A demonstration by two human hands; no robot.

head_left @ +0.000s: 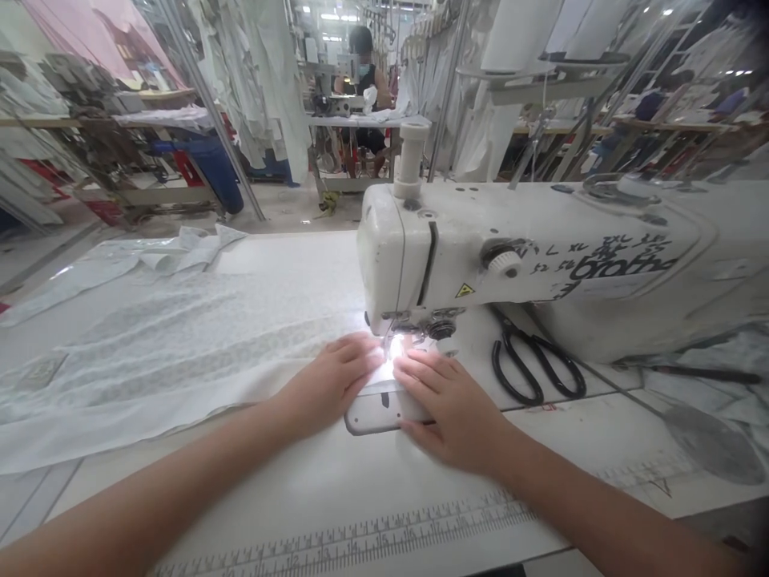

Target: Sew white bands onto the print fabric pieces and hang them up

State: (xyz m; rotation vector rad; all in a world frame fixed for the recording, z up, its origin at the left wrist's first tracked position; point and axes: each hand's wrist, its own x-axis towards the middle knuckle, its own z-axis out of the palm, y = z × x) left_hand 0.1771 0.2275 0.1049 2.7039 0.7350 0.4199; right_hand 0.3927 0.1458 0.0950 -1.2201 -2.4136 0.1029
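Note:
A white sewing machine (529, 256) stands on the table, its lamp lit over the needle area (393, 340). White patterned fabric (168, 353) spreads left from the needle. My left hand (330, 381) lies flat on the fabric just left of the presser foot, fingers stretched out. My right hand (448, 405) lies flat just right of the needle, fingers extended over the metal plate (372, 417), pressing down. Neither hand grips anything.
Black scissors (534, 365) lie on the machine bed right of my right hand. A ruler scale (360, 537) is printed along the table's near edge. More white fabric pieces (180, 244) lie at the far left. Another person (364, 72) sits at a machine in the background.

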